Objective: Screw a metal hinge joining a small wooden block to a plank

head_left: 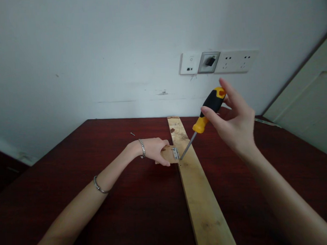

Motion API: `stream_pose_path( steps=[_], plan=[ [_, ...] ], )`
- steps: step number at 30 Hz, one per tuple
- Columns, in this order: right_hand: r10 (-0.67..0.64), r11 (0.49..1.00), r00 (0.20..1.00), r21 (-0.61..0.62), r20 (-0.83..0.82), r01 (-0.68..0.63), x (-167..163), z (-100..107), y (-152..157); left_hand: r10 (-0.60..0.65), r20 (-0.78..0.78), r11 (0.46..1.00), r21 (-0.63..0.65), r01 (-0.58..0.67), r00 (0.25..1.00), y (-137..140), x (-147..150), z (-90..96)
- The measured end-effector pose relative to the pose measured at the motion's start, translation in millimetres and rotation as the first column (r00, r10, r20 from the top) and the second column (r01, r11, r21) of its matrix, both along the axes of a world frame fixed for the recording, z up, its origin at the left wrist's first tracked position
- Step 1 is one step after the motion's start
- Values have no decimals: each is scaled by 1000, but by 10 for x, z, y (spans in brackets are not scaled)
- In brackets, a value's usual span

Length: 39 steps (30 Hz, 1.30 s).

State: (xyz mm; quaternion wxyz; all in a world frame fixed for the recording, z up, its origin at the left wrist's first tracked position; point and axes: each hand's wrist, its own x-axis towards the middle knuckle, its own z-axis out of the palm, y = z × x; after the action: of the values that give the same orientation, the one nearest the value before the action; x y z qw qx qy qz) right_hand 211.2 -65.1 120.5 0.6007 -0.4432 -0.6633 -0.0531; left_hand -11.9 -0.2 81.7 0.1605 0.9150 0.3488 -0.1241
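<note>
My right hand (234, 122) is closed around the black and yellow handle of a screwdriver (199, 124). The shaft slants down to the left, and its tip meets the long wooden plank (202, 193) close to a small metal hinge (175, 153). The hinge lies on a small wooden block (167, 155) at the plank's left edge. My left hand (155, 150) grips this block from the left, thumb on the near side and fingers on the far side. Whether a screw sits under the tip is too small to make out.
A loose screw (132, 134) lies on the dark red table (116, 212), left of the plank. Behind the table stands a white wall with a row of sockets (235, 61) and a black plug (211, 61). A pale door (312, 92) is at the right.
</note>
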Motion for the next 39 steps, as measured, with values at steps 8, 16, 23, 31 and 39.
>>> stream_pose_path(
  steps=[8, 16, 23, 31, 39],
  plan=[
    [24, 997, 996, 65, 85, -30, -63, -65, -43, -26, 14, 999, -33, 26, 1000, -68, 51, 11],
    [22, 997, 994, 70, 106, -30, -73, -95, -23, -51, 27, 998, -39, 52, 998, -135, 75, 51],
    [64, 997, 995, 49, 74, -67, -76, -115, -11, -50, 13, 998, -33, 50, 999, -109, 76, 28],
    [31, 998, 991, 46, 132, -37, -77, -105, -27, -44, 13, 998, -41, 44, 999, -109, 77, 38],
    [17, 994, 985, 108, 171, -36, -88, -116, -8, -40, 14, 998, -48, 41, 999, -120, 80, 44]
  ],
)
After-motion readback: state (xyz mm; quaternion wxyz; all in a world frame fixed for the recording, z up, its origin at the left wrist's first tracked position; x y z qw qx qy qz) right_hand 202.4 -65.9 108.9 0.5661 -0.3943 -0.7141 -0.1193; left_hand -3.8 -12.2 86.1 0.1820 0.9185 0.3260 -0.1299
